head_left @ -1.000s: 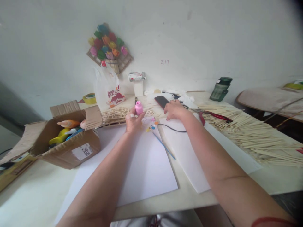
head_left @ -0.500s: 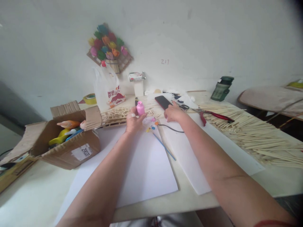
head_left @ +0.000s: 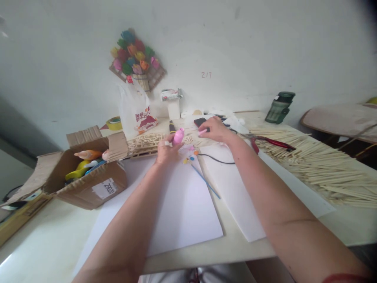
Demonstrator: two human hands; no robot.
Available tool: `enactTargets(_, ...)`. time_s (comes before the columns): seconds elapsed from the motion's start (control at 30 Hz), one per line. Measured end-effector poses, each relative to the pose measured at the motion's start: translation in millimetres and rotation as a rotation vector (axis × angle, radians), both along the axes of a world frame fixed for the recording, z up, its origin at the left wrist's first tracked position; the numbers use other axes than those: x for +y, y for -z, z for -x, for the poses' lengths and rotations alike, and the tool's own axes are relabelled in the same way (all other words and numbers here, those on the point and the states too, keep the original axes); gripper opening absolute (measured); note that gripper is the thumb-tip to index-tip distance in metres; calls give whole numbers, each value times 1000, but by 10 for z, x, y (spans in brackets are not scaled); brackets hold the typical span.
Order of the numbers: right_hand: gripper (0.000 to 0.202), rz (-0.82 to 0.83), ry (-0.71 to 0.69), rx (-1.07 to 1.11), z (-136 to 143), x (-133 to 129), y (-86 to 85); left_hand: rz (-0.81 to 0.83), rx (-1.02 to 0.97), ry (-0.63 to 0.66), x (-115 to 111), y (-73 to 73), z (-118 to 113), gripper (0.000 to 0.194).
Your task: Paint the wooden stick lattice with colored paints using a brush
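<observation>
My left hand is closed around a small pink paint bottle, which tilts to the right above the far end of a white sheet. In my right hand, just right of the bottle, the fingertips pinch a small pink piece that looks like the bottle's cap. Below the bottle lies a small clear palette with pink, orange, blue and yellow dabs of paint. A blue paintbrush rests on the sheet, its tip at the yellow dab. Behind my right hand a phone is partly hidden.
At left stands an open cardboard box of paint bottles. A wooden lattice, plastic bag and yellow tape lie behind. Red-handled pliers, many wooden sticks and a green bottle are at right.
The pink bottle has gone from upright to tilted rightward in my left hand. My right hand has lifted from beside the phone, the pink piece now showing in its fingertips.
</observation>
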State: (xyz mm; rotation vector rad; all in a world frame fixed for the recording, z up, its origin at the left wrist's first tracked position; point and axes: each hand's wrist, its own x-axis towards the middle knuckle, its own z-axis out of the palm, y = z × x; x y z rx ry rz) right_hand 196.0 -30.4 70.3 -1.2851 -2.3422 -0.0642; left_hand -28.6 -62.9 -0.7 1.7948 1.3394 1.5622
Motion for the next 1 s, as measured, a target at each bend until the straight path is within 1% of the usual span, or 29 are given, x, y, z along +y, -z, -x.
enactTargets(0.1, 16, -83, -103, 195, 12, -2, -66, 24, -24, 19, -56, -45, -34, 37)
enactTargets(0.17, 13, -112, -155, 237, 40, -20, -99, 33, -27, 37, -78, -58, -47, 38)
enactTargets(0.27, 13, -128, -194, 248, 86, -47, -118, 39, -7, 42, -85, -58, -43, 39)
enactTargets(0.4, 13, -144, -200, 223, 137, -76, -101, 13, 44, 46, -79, -62, -23, 38)
enactTargets(0.57, 13, -157, -216, 150, 182, -103, -73, 21, 105, 39, -82, -84, -22, 36)
enactTargets(0.73, 14, -148, -206, 110, 195, -116, -74, 5, 113, 47, -79, -82, -26, 34)
enactTargets(1.0, 16, -97, -177, 104, 186, -125, -85, 13, 119, 49, -64, -69, -22, 35)
